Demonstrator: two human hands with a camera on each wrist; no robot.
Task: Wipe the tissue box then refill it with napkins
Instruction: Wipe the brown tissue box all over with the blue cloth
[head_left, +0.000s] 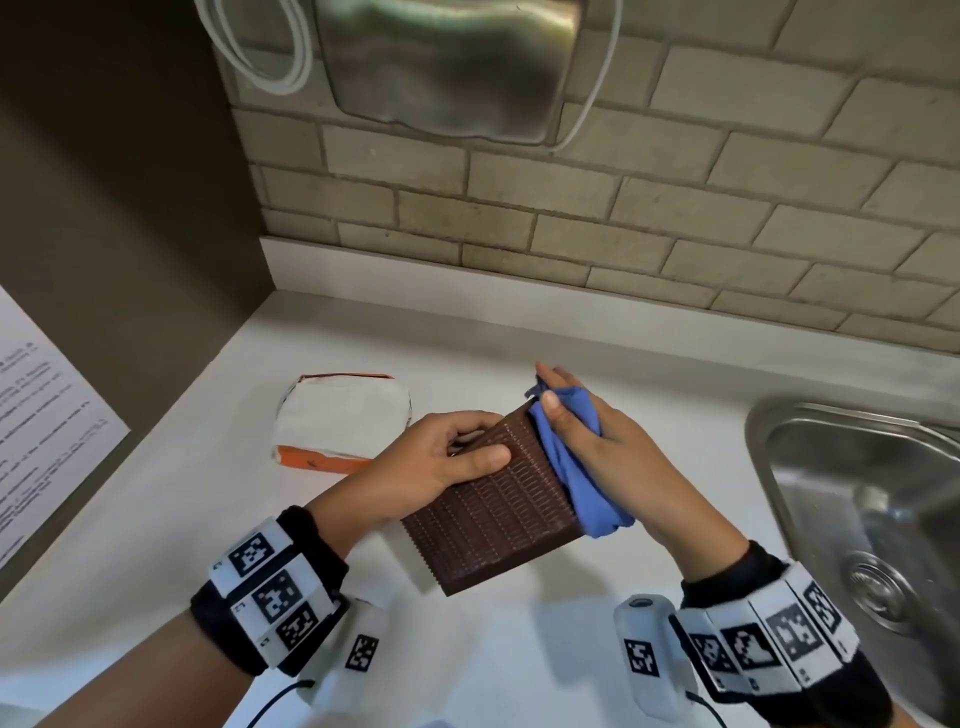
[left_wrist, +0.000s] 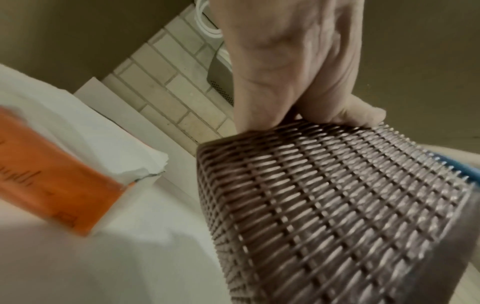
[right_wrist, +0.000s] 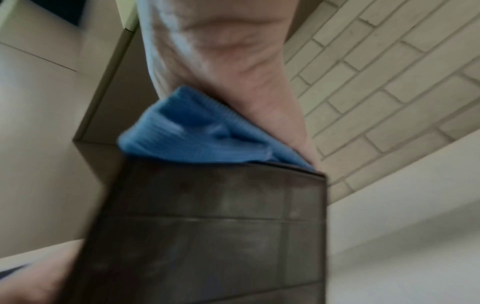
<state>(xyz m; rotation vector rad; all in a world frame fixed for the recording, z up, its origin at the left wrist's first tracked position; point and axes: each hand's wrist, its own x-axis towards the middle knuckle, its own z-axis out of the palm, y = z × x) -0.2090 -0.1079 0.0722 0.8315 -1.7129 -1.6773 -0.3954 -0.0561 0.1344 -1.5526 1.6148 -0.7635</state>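
Note:
A brown woven-pattern tissue box (head_left: 491, 506) is held tilted above the white counter (head_left: 156, 545). My left hand (head_left: 441, 462) grips its left side, thumb across the ribbed face; the same box (left_wrist: 337, 205) fills the left wrist view under my left hand (left_wrist: 291, 61). My right hand (head_left: 592, 436) holds a blue cloth (head_left: 576, 467) pressed against the box's right side. In the right wrist view the blue cloth (right_wrist: 197, 133) sits bunched under my right hand (right_wrist: 221, 51) on the box's smooth dark side (right_wrist: 207, 236). An opened orange-and-white napkin pack (head_left: 340, 421) lies on the counter behind my left hand, also the napkin pack (left_wrist: 52, 174).
A steel sink (head_left: 862, 519) is set into the counter at the right. A brick-tile wall (head_left: 623, 218) runs behind, with a metal wall unit (head_left: 447, 67) and white cable (head_left: 260, 52) above. A brown side panel with a printed sheet (head_left: 47, 431) stands at the left.

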